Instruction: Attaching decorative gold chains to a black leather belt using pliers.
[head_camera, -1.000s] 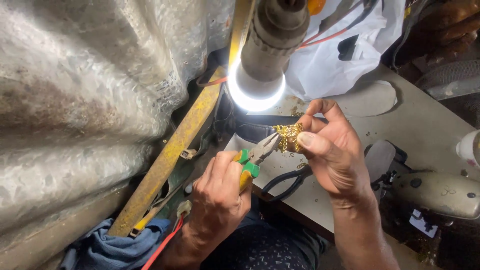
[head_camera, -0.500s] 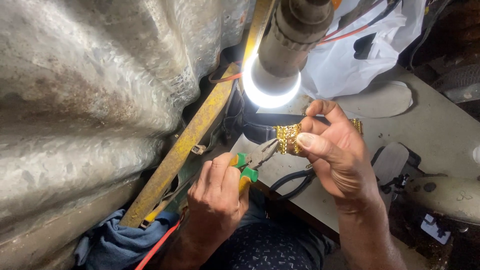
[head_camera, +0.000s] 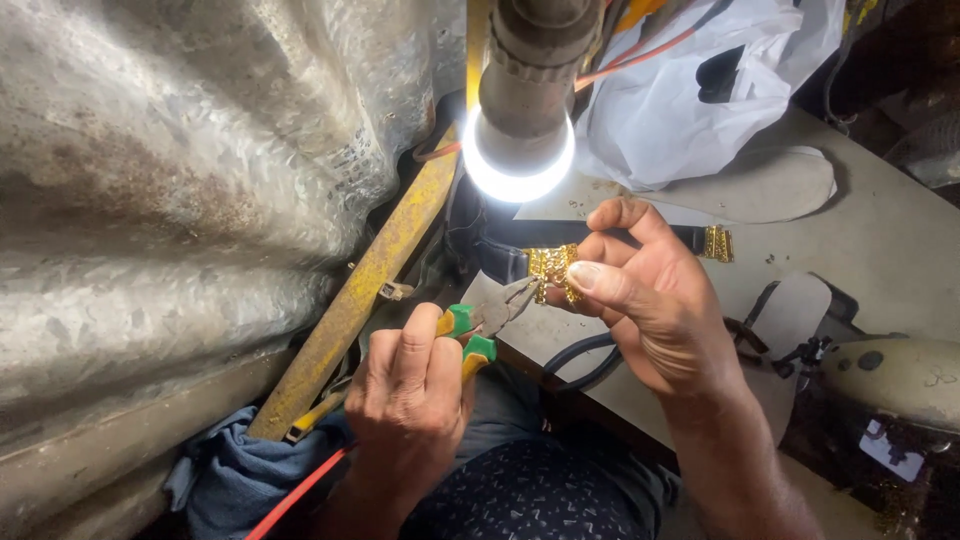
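Green-handled steel pliers (head_camera: 490, 322), glittering gold buckle (head_camera: 553, 270), black strap (head_camera: 610, 236)

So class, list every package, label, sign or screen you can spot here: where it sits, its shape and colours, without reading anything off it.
White plastic bag: top right on the table, behind the lamp, crumpled, with a dark patch.
Small white label: bottom right, on a dark machine part, roughly rectangular, with dark marks too small to make out.
No signs or screens in view.

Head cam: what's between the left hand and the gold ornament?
The pliers: left hand grips their handles, tips reach the gold ornament that the right hand pinches. Head view.
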